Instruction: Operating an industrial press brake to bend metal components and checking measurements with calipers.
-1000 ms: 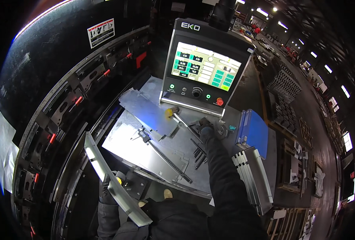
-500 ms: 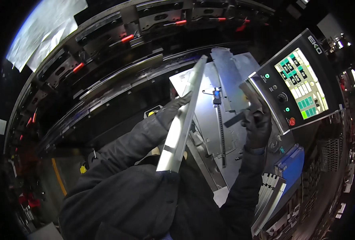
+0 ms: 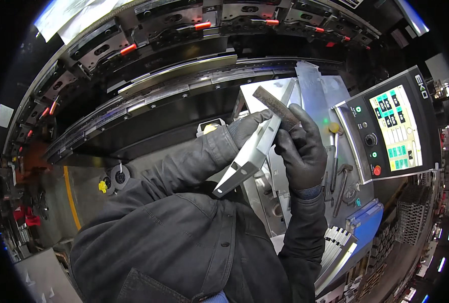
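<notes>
My gloved left hand [image 3: 252, 126] is closed around the edge of a bent sheet-metal profile [image 3: 241, 170], a long pale channel with holes in its near flange. It is held tilted in front of my chest. My gloved right hand [image 3: 302, 151] grips a flat, dark, worn steel bar [image 3: 270, 101] between thumb and fingers. The bar lies across the profile's upper part, and I cannot tell whether they touch. Its lower end is hidden by my right fingers.
A control panel [image 3: 391, 131] with a lit screen stands at the right. Beside it on the table lie a hammer [image 3: 342, 189] and sheet-metal pieces [image 3: 313, 91]. A blue folder [image 3: 364, 222] is below. The press brake's lower beam [image 3: 184, 96] crosses the far side.
The profile has swung its near end left and tilted. My right hand has come in from the right, bringing the dark bar across it. The view has shifted, and the caliper is now hidden.
</notes>
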Available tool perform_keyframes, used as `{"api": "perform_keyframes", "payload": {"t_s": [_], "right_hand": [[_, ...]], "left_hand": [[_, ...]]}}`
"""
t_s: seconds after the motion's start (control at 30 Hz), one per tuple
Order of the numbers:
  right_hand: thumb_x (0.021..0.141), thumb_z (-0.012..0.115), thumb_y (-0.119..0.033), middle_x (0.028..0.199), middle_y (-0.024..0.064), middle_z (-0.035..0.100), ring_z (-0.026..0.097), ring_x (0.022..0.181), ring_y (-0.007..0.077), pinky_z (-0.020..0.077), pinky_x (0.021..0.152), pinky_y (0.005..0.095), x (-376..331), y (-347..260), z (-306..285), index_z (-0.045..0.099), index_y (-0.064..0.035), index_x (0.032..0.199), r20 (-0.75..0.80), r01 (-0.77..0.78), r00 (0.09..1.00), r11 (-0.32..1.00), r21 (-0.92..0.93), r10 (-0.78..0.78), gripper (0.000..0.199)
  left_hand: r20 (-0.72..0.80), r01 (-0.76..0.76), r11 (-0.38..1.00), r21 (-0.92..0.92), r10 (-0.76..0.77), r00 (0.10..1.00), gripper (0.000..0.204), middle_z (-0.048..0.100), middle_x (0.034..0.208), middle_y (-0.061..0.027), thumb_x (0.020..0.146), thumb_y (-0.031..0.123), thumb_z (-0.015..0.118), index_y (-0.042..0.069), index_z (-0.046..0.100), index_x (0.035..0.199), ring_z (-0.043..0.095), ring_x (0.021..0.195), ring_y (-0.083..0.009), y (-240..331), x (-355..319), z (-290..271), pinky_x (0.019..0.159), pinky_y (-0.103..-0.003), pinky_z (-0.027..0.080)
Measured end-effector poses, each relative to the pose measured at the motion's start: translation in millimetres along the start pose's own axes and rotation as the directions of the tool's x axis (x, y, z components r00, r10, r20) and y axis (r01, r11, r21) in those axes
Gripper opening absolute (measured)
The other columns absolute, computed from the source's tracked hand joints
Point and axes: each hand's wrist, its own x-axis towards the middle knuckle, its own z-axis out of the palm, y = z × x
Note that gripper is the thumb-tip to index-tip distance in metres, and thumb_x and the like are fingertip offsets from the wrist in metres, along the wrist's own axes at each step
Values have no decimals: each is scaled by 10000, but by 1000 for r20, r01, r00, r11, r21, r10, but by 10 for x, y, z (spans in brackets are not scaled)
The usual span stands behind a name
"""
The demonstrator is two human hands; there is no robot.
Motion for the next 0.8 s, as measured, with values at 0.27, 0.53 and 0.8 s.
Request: {"api": "perform_keyframes", "payload": {"t_s": [0.27,0.53,0.8], "right_hand": [[783,586,14,620,18,536,491,489,80,411,445,191,71,-63,-16,455,-62,1246,-18,-90,996,996,13,90,487],[763,605,8,614,8,531,483,475,80,400,425,181,72,-104,-14,463,-77,1236,-54,-52,997,997,51,55,501],[740,584,72,624,-12,505,421,459,55,371,428,159,-81,-515,45,463,-49,1225,-14,132,991,989,60,-131,514]], "left_hand": [[34,-12,1000,7,11,999,293,607,755,-143,866,210,512,-53,516,994,612,583,-201,-68,13,-48,478,-286,524],[73,14,999,31,-16,997,295,608,777,-143,870,225,509,-44,523,990,611,608,-199,-48,139,-59,498,-281,517],[118,-8,998,65,1,993,298,608,799,-142,874,239,507,-36,530,986,610,633,-196,14,124,-108,518,-276,511]]}}
